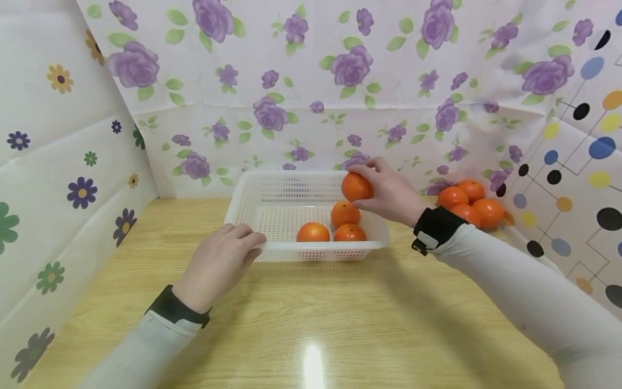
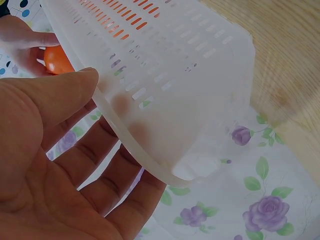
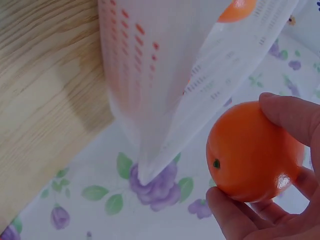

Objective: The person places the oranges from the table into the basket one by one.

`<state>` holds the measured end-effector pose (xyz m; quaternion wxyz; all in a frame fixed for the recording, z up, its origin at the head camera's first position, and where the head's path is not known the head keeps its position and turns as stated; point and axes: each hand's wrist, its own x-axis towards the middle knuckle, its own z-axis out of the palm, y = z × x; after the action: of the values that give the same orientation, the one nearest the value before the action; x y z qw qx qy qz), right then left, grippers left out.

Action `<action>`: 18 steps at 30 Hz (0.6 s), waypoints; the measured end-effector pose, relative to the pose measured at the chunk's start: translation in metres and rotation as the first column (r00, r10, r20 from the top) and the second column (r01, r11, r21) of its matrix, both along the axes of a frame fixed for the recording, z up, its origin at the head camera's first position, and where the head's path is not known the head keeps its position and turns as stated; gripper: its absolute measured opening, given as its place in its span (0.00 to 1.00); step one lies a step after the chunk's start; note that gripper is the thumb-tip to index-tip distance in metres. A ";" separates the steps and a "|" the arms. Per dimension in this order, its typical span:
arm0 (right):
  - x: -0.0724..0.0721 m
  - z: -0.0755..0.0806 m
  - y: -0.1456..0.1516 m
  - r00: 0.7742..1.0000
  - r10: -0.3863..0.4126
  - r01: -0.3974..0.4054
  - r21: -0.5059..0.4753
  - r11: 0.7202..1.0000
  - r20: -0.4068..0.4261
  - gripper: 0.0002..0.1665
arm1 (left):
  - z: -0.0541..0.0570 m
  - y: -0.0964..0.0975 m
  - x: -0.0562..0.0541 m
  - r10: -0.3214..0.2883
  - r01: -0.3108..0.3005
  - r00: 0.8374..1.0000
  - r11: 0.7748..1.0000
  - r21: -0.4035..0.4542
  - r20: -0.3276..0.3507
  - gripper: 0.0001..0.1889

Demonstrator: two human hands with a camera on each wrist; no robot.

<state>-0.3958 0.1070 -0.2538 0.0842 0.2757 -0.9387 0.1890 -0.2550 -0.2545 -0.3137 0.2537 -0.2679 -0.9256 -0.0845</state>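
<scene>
My right hand [image 1: 391,192] holds a glossy orange [image 1: 357,187] over the right end of a white plastic basket [image 1: 301,252]. In the right wrist view, thumb and fingers grip the orange [image 3: 255,151] from opposite sides, and its small green stem mark shows. Inside the basket, toward the right, sit three more oranges [image 1: 345,215]. At the basket's near left corner, my left hand [image 1: 221,265] holds the rim. The left wrist view has the thumb on the outer side of the rim [image 2: 120,127] and the fingers over the inner side, showing faintly through the plastic.
Several oranges [image 1: 488,214] are grouped on the wooden table [image 1: 291,324] at the right, beside the dotted side cloth [image 1: 559,183]. A cloth with purple flowers [image 1: 272,114] hangs right behind the basket. Another flowered cloth [image 1: 58,162] stands along the left side.
</scene>
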 end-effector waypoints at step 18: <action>-0.004 0.010 -0.049 0.991 0.079 -0.090 0.097 0.991 0.111 0.40 | 0.000 -0.001 0.000 0.015 -0.015 1.000 1.000 -0.005 0.015 0.14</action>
<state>-0.3994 0.0578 -0.2434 0.0118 0.3085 -0.9378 0.1590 -0.2546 -0.2555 -0.3136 0.2466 -0.2611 -0.9297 -0.0824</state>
